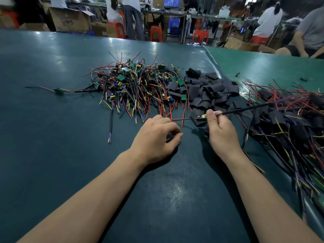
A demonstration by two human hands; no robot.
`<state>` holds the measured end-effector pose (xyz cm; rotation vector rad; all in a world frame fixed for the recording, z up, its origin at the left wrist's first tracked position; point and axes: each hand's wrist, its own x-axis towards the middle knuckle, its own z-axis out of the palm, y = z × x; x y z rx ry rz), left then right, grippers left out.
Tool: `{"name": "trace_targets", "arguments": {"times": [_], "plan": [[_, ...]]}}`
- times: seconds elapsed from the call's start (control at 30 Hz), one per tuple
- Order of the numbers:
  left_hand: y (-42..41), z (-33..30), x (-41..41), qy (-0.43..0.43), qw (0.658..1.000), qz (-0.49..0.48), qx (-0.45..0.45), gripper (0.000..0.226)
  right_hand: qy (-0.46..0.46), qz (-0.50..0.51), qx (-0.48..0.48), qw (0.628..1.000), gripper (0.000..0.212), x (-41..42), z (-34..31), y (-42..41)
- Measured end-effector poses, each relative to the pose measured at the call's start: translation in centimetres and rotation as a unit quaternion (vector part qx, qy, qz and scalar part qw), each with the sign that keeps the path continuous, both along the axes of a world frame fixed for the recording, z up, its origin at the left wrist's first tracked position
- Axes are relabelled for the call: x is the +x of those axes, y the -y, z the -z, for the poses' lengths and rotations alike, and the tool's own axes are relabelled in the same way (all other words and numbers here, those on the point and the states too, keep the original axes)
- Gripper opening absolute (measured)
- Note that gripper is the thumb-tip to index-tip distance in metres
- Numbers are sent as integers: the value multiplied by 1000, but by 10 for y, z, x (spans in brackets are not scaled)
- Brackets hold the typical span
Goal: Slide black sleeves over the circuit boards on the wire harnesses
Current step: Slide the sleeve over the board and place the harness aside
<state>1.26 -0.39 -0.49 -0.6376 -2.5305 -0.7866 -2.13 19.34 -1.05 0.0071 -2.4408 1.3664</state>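
Note:
A tangled heap of wire harnesses [136,85] with small green circuit boards lies on the dark green table [52,120]. To its right is a pile of flat black sleeves [210,92]. My right hand [220,130] pinches one harness [245,107] by its wires; its board [200,116] sits at the mouth of a black sleeve [198,120] lying on the table. My left hand [156,137] hovers left of it, fingers loosely curled, holding nothing that I can see. A red wire [178,119] runs from the board toward the left hand.
A heap of harnesses with black sleeves on them [289,123] fills the right side. One lone harness with a green board [58,91] lies far left. A lighter green mat [263,65] overlaps the table at the back right. People, boxes and red stools stand beyond.

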Motion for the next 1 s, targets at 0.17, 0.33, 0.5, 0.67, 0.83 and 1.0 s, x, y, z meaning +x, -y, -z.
{"name": "trace_targets", "arguments": {"times": [0.17,0.33,0.5,0.67,0.83,1.0], "plan": [[0,0,0,0,1000,1,-6,16,41,-94,-273,956,31,5,-12,12],[1,2,-2,15,999,3,-33,37,62,-84,-333,937,25,8,-13,17],[-1,2,-4,36,996,25,-74,33,77,-135,-392,907,32,14,-22,19],[3,1,-3,38,999,1,7,24,53,-111,-483,867,21,15,-32,6],[6,0,-2,47,990,-41,123,29,-35,-73,-504,860,15,15,-36,-6],[8,-3,-4,29,951,-58,304,33,-15,-77,-505,860,17,15,-36,-10]]}}
